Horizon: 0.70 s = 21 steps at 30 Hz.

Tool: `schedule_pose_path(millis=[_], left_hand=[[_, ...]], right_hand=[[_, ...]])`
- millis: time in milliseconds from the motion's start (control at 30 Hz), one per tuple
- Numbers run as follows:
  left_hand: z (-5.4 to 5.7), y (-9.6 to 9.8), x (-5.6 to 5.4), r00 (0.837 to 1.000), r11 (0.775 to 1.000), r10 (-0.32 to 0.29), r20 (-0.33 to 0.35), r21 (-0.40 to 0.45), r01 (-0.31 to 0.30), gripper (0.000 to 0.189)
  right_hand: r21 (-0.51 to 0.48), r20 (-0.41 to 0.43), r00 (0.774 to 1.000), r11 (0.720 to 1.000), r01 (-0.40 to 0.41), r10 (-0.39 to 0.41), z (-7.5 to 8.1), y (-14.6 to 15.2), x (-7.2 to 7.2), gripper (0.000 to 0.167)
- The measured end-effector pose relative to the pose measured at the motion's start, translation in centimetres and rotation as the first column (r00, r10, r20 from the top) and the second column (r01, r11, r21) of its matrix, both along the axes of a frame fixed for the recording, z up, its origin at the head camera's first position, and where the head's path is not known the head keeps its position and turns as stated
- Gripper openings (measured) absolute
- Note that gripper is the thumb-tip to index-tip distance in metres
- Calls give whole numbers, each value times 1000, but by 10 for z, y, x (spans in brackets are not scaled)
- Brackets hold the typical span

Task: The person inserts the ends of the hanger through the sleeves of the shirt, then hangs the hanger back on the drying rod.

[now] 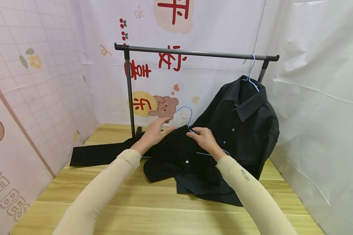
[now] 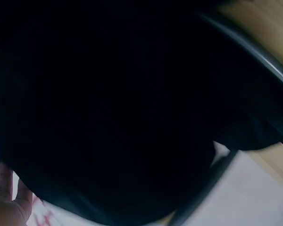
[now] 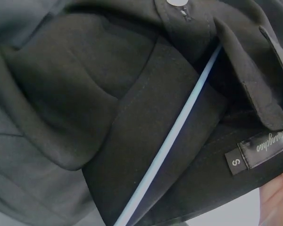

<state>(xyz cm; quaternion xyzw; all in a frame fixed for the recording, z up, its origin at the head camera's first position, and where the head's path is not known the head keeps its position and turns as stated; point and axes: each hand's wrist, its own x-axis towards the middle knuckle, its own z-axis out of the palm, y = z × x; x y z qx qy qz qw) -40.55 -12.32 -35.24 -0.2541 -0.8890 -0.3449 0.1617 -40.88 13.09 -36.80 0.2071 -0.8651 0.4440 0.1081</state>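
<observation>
A black button-up shirt (image 1: 173, 143) lies partly on the table, one sleeve stretched left, with a light-blue hanger (image 1: 191, 114) inside it. My right hand (image 1: 206, 138) pinches the hanger at the base of its hook, beside the collar. In the right wrist view the hanger's bar (image 3: 172, 134) crosses the cloth near a collar label (image 3: 269, 146), and the hand shows only at the edge. Over the shirt's left shoulder, my left hand (image 1: 156, 132) has its fingers extended; whether it touches cloth is unclear. Dark cloth (image 2: 108, 103) fills most of the left wrist view.
A dark metal clothes rack (image 1: 188, 52) stands at the back of the wooden table (image 1: 135, 205). Another black shirt (image 1: 250, 107) hangs at its right end on a light-blue hanger (image 1: 251, 70), close beside the right hand. Printed white curtains (image 1: 100, 39) enclose the back and sides.
</observation>
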Motion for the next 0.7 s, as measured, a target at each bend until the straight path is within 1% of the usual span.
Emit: schedule_pose_path(millis=[100, 200, 267, 333, 433, 567, 633, 700], left_hand=[[-3, 16, 3, 998, 999, -52, 19, 8, 52, 52], [-7, 25, 4, 996, 996, -85, 27, 10, 85, 40], [-9, 27, 3, 996, 996, -89, 29, 12, 88, 35], [-11, 25, 2, 996, 997, -80, 44, 21, 79, 33], [-12, 17, 0, 995, 998, -57, 80, 38, 54, 37], [-13, 1, -7, 992, 998, -10, 128, 59, 2, 41], [-15, -7, -10, 988, 997, 12, 154, 68, -23, 43], [-17, -15, -14, 986, 996, 34, 161, 73, -46, 42]], right_hand=[[11, -1, 1000, 999, -31, 31, 1, -9, 2, 20], [23, -17, 999, 999, -42, 42, 1, -14, 3, 18], [45, -30, 999, 998, -41, 42, 1, -16, 2, 18], [88, -44, 999, 996, -20, 24, -1, -15, 2, 18], [189, -71, 997, 981, 43, -30, -5, -10, 1, 18], [299, -113, 985, 941, 156, -127, -16, 3, -1, 16], [319, -132, 975, 924, 211, -177, -22, 11, -2, 16], [306, -143, 960, 912, 272, -239, -28, 18, -4, 19]])
